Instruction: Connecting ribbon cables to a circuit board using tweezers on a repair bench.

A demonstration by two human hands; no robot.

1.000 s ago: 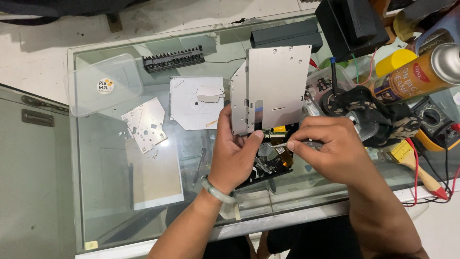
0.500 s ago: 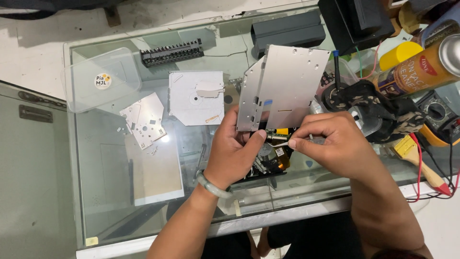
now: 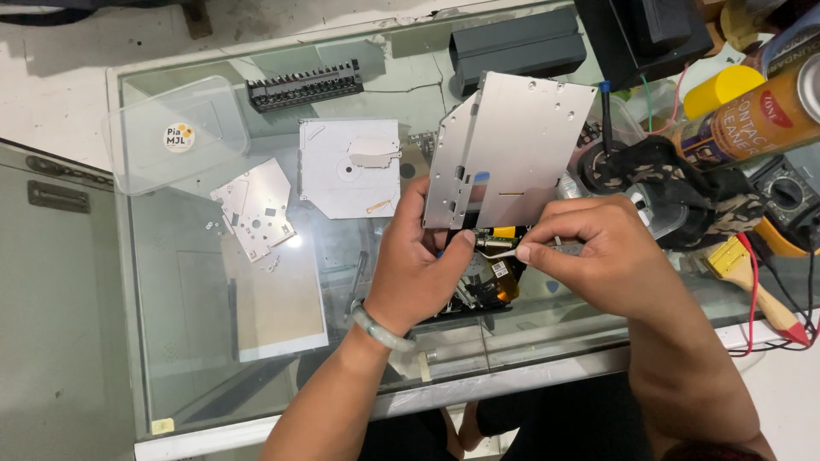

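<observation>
My left hand (image 3: 423, 260) grips the lower left edge of a slim disc drive, whose silver metal cover (image 3: 512, 149) stands tilted up and open. Under the cover lies the drive's black body (image 3: 487, 286) with a circuit board and an orange flat cable. My right hand (image 3: 594, 252) pinches a thin metal tool, its tip at a small connector just below the cover's bottom edge. A pale green bangle sits on my left wrist.
On the glass table (image 3: 171, 341) lie a flat square metal plate (image 3: 350, 166), a smaller perforated plate (image 3: 254, 209), a clear plastic lid (image 3: 175, 137) and a black connector strip (image 3: 303, 84). At the right are a spray can (image 3: 756, 111), a camouflage cloth (image 3: 666, 183), a brush (image 3: 756, 286) and a multimeter (image 3: 786, 196).
The view has shifted slightly and the tilted cover has leaned a little to the right. Both hands stay at the drive in the same grip.
</observation>
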